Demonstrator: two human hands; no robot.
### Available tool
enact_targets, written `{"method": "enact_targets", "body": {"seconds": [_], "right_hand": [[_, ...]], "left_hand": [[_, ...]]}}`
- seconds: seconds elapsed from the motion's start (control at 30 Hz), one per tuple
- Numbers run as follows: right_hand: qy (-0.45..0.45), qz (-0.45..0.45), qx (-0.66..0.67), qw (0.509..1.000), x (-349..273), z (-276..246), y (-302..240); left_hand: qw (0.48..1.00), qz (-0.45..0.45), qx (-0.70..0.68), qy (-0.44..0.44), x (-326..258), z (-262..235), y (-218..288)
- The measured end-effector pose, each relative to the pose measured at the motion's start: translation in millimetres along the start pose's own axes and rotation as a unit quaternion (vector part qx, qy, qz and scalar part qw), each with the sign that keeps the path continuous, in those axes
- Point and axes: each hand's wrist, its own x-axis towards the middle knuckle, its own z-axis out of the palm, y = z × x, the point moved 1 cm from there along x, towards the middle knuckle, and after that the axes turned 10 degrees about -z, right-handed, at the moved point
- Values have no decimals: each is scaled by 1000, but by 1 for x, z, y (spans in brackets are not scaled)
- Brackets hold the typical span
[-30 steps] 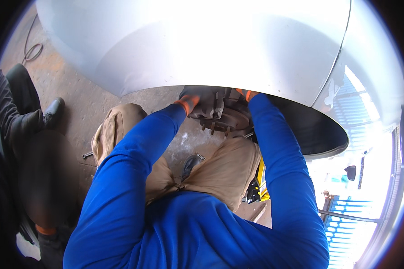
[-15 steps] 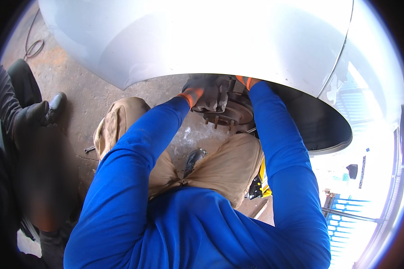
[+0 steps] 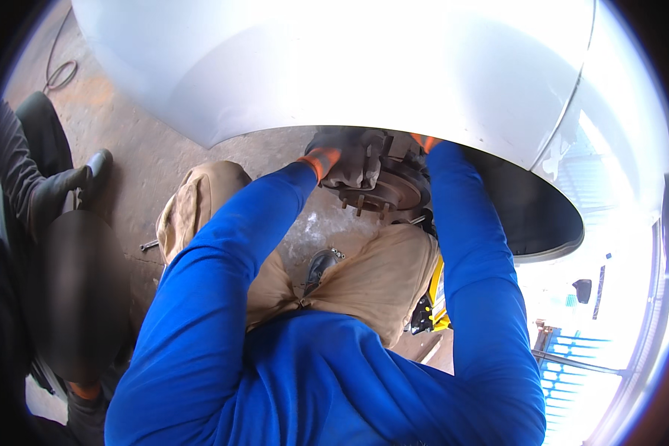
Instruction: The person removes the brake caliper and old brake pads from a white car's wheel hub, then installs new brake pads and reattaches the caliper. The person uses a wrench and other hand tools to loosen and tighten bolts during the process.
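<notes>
I crouch at a silver car's open wheel arch. A rusty brake disc with wheel studs sits in the opening. My left hand, in a grey glove with an orange cuff, is closed over the brake caliper on top of the disc. My right hand reaches in behind the disc. Only its orange cuff shows, since the fender edge hides the fingers. Both blue sleeves run up from the lower edge, and my knees in tan trousers are below the disc.
Another person in dark clothes sits at the left, one shoe on the concrete floor. A small metal tool lies by my left knee. A yellow jack stands under the car, and a hose loops at top left.
Both hands have stayed at the brake assembly. My left hand has shifted slightly over the caliper, and my right hand has slid further under the fender.
</notes>
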Motion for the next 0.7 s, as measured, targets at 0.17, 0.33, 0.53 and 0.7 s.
{"method": "enact_targets", "body": {"seconds": [0.17,0.33,0.53,0.7], "right_hand": [[156,133,438,875,-2,5,-22],[50,29,217,974,1,11,24],[95,91,333,934,-2,-3,-16],[116,137,415,892,-14,7,-57]], "left_hand": [[1000,-4,14,1,0,-7,-5],[999,6,36,-16,0,0,3],[998,9,56,-25,-3,1,-7],[993,19,109,-36,-2,-1,-12]]}}
